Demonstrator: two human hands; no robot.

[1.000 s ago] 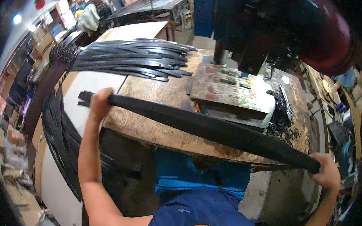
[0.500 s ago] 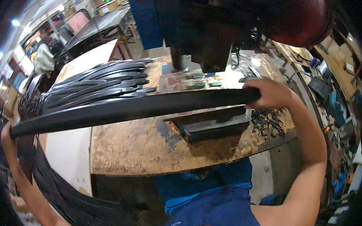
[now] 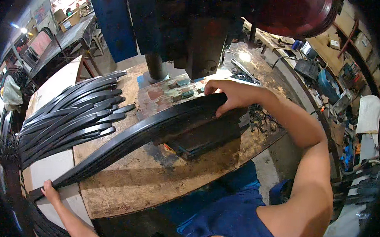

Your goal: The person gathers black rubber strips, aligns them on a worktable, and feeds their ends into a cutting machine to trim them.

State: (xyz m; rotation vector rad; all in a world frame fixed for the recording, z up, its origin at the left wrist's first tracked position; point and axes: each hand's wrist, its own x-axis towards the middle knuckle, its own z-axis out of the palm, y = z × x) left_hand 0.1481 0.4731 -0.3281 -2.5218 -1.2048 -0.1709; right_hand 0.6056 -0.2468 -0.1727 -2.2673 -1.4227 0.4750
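A stack of long black strips (image 3: 138,129) runs diagonally above the wooden worktable (image 3: 153,189). My left hand (image 3: 51,191) is closed round its lower-left end, beside a white board (image 3: 48,167). My right hand (image 3: 227,97) grips the upper-right end, with thumb and fingers across it, at the machine's worn bed (image 3: 153,93). The dark press head (image 3: 197,51) hangs just above this hand. Behind the held stack, a fanned bundle of similar strips (image 3: 84,114) lies at the left. Small green blocks (image 3: 187,94) sit on the bed, and black scraps (image 3: 260,121) lie to its right.
A large dark-red round housing (image 3: 292,17) is at top right. A cluttered side bench (image 3: 311,60) with boxes and tools runs along the right. Another table (image 3: 61,45) with stacked chairs nearby stands at back left. Distant people (image 3: 68,11) are small at the far back.
The stack has swung diagonal, its right end raised toward the machine bed. My right hand moved up and leftward; my left hand moved down and toward me. The view has shifted.
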